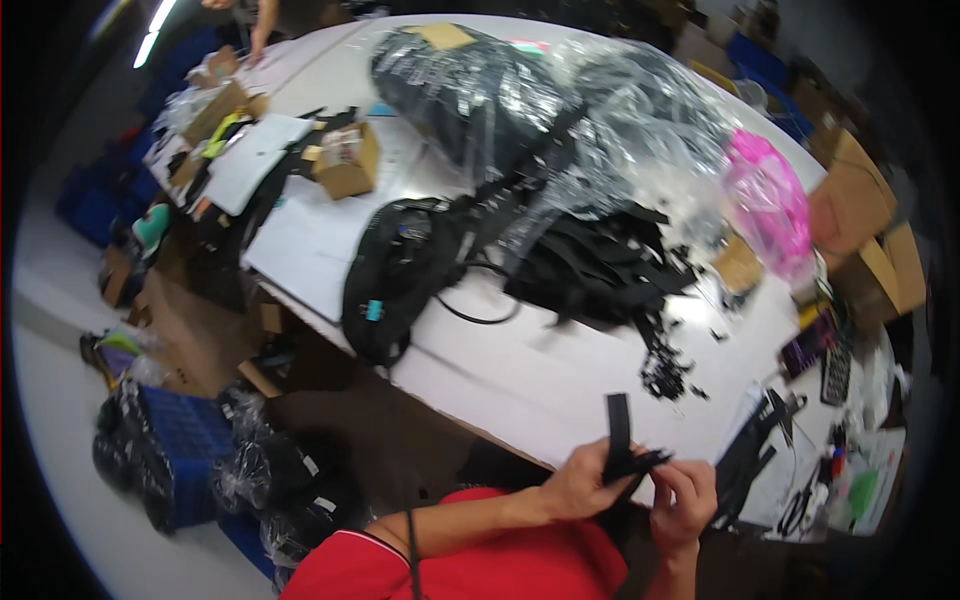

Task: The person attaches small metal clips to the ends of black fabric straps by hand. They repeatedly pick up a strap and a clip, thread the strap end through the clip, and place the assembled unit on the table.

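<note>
A short, wide black strap [619, 425] sticks up from my left hand [580, 482], whose fingers are closed round its lower part. My right hand [687, 500] pinches at the strap's other end, close beside the left. Small dark ends show between the two hands; what they are is too blurred to tell. Both hands are at the table's near edge. Beyond them lies a heap of small black pieces [665, 372], and behind that a pile of black straps [590, 262].
A black bag [385, 285] lies left of the straps. Large plastic-wrapped black bundles [460, 95] and a pink plastic bag [765, 195] stand farther back on the white table [480, 385]. Scissors [795, 510] and a phone [808, 345] are at right. A blue crate [185, 450] is below left.
</note>
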`<state>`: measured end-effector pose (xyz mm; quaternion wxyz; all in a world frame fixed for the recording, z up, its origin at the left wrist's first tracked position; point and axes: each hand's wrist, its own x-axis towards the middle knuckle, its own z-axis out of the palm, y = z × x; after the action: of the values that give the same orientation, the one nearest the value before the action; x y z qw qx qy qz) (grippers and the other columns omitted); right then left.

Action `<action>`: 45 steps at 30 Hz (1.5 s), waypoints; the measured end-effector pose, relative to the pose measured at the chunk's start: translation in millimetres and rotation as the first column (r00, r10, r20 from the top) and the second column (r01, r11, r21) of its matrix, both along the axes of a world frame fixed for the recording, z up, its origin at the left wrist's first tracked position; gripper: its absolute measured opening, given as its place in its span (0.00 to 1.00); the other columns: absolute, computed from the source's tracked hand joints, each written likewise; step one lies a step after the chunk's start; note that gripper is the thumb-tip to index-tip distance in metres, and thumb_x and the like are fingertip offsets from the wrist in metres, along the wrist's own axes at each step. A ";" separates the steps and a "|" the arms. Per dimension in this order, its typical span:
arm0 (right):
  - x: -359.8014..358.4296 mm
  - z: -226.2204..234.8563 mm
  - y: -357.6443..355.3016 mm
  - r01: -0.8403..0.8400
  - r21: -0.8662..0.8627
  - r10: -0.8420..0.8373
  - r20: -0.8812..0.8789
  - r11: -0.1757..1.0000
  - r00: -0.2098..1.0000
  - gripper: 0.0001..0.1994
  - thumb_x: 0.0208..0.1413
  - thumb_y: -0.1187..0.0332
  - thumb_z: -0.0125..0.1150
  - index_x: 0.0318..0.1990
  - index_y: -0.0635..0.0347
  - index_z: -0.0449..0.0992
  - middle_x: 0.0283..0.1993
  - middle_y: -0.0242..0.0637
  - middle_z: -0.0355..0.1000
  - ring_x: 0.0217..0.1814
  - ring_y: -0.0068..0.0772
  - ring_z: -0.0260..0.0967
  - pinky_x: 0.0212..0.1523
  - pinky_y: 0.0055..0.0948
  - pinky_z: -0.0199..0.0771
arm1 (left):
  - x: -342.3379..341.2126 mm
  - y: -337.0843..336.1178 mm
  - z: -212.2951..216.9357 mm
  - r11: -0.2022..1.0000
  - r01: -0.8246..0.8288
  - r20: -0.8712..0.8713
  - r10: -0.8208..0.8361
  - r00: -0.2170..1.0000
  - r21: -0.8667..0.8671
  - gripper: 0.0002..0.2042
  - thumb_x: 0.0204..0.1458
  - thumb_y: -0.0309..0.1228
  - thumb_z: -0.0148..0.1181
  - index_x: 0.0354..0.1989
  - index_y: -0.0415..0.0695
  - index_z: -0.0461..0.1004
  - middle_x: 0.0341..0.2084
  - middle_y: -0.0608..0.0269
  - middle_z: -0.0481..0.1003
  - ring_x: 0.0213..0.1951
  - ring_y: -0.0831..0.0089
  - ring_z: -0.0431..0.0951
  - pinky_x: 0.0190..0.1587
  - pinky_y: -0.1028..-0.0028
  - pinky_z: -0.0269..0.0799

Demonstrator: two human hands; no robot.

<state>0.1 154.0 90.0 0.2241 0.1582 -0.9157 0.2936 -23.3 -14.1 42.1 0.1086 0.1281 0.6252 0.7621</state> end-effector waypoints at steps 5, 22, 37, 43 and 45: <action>18.5 -23.4 -18.0 0.380 -0.652 -0.093 0.430 0.656 0.898 0.03 0.59 0.78 0.57 0.40 0.65 0.74 0.37 0.35 0.73 0.35 0.25 0.68 0.35 0.25 0.70 | -1.6 -5.5 -7.1 0.988 0.006 -0.024 -0.003 1.000 0.152 0.07 0.56 0.19 0.55 0.43 0.37 0.73 0.28 0.64 0.67 0.31 0.75 0.66 0.35 0.74 0.65; 9.8 -11.2 -43.1 0.529 -0.740 0.208 0.643 0.415 0.737 0.05 0.62 0.72 0.60 0.43 0.62 0.74 0.38 0.29 0.70 0.36 0.19 0.67 0.28 0.16 0.69 | -4.4 -11.6 -7.7 0.987 -0.077 -0.094 0.090 0.991 0.139 0.06 0.59 0.22 0.57 0.42 0.35 0.72 0.36 0.61 0.73 0.38 0.76 0.72 0.41 0.75 0.70; 12.6 -7.2 -45.6 0.505 -0.765 0.177 0.605 0.400 0.776 0.05 0.63 0.73 0.58 0.44 0.63 0.73 0.37 0.31 0.71 0.32 0.20 0.68 0.30 0.17 0.71 | 1.2 0.2 -14.8 0.945 -0.039 0.049 0.024 0.998 0.326 0.08 0.61 0.19 0.53 0.48 0.34 0.71 0.42 0.59 0.73 0.49 0.73 0.74 0.54 0.74 0.69; 12.0 -7.8 -43.5 0.499 -0.759 0.199 0.613 0.418 0.765 0.05 0.63 0.73 0.57 0.44 0.64 0.73 0.37 0.31 0.71 0.32 0.20 0.68 0.30 0.18 0.71 | 3.5 2.3 -15.2 0.932 -0.052 0.133 0.005 0.991 0.358 0.08 0.62 0.20 0.53 0.48 0.35 0.72 0.43 0.61 0.73 0.49 0.75 0.74 0.54 0.74 0.69; 11.0 -7.1 -43.8 0.482 -0.771 0.208 0.597 0.417 0.775 0.05 0.64 0.73 0.57 0.44 0.64 0.73 0.37 0.31 0.71 0.33 0.20 0.68 0.31 0.18 0.71 | 3.6 2.8 -12.8 0.928 -0.059 0.143 0.006 0.990 0.368 0.09 0.62 0.21 0.53 0.49 0.35 0.72 0.43 0.61 0.73 0.48 0.75 0.74 0.54 0.75 0.69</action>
<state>11.1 110.2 82.8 -0.0122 -0.1722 -0.6416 0.7474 -19.7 -11.3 29.4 0.1130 0.0824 0.4627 0.8754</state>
